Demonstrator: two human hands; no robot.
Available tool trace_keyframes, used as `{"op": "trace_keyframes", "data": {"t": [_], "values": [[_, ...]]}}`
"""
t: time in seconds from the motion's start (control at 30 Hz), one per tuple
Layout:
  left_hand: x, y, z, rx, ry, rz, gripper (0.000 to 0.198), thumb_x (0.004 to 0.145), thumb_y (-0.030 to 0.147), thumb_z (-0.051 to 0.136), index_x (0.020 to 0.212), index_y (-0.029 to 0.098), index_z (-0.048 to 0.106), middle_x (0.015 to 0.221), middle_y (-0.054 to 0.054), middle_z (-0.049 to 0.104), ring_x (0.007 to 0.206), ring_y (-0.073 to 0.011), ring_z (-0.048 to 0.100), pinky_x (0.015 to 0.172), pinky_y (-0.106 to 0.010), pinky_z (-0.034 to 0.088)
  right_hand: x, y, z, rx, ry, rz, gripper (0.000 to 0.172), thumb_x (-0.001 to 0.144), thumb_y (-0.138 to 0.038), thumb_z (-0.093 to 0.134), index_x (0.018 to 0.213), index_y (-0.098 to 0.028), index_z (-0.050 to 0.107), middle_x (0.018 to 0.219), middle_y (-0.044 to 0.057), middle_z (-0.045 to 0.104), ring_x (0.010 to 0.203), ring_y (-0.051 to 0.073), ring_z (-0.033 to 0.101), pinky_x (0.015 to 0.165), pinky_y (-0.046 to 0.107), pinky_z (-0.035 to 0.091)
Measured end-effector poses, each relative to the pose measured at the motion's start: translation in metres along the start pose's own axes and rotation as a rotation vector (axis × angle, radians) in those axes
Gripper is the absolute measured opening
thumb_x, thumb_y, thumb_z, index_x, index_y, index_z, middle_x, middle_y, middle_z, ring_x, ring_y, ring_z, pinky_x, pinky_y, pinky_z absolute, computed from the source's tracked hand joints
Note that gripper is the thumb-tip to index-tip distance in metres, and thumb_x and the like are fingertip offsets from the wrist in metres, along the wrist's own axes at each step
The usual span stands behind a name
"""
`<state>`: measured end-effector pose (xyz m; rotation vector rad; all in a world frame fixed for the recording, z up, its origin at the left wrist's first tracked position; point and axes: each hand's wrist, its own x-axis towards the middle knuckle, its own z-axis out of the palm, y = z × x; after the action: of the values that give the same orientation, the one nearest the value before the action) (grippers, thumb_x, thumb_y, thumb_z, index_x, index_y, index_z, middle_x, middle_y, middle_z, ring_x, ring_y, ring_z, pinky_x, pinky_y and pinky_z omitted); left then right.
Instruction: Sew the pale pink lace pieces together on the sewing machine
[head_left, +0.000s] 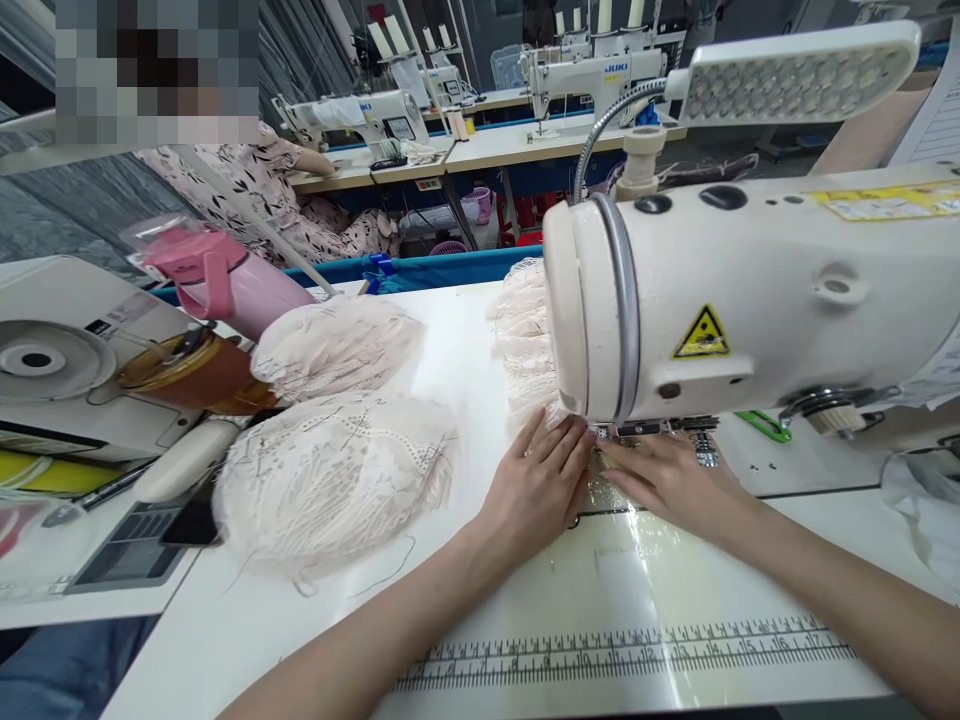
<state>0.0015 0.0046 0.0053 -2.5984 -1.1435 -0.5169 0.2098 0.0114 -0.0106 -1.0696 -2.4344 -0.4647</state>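
My left hand lies flat, fingers stretched forward, on a pale pink lace piece at the needle area of a white sewing machine. The lace runs back along the machine's left side, and the machine head hides part of it. My right hand reaches in from the other side, fingers extended toward the needle under the head. Some of its fingertips are hidden there. Left of my hands, two heaps of similar lace, a front heap and a rear heap, rest on the white table.
A printed ruler runs along the table's front edge. Green thread snips lie behind my right hand. To the left stand a pink bottle, an amber cup and another machine. Across the aisle sits a person in a patterned garment.
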Motion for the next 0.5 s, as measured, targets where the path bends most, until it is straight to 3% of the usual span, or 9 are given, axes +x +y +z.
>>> {"op": "trace_keyframes", "data": {"t": [0.33, 0.5], "values": [[0.0005, 0.0005, -0.0001, 0.005, 0.004, 0.002, 0.033, 0.096, 0.026, 0.044, 0.119, 0.011, 0.061, 0.125, -0.01, 0.062, 0.117, -0.0241, 0.058, 0.109, -0.045, 0.038, 0.0002, -0.0016, 0.0014, -0.082, -0.084, 0.027, 0.038, 0.097, -0.041, 0.037, 0.123, -0.026, 0.06, 0.09, 0.007, 0.07, 0.088, 0.023, 0.06, 0.079, 0.039, 0.044], [0.0008, -0.0008, -0.0007, -0.003, 0.006, 0.012, 0.032, 0.095, 0.026, 0.046, 0.12, 0.013, 0.06, 0.125, -0.009, 0.062, 0.115, -0.0229, 0.059, 0.109, -0.045, 0.036, -0.0009, 0.0003, 0.0001, -0.021, -0.063, 0.033, 0.034, 0.096, -0.036, 0.042, 0.124, -0.027, 0.059, 0.104, 0.006, 0.07, 0.09, 0.022, 0.061, 0.083, 0.04, 0.043]]}}
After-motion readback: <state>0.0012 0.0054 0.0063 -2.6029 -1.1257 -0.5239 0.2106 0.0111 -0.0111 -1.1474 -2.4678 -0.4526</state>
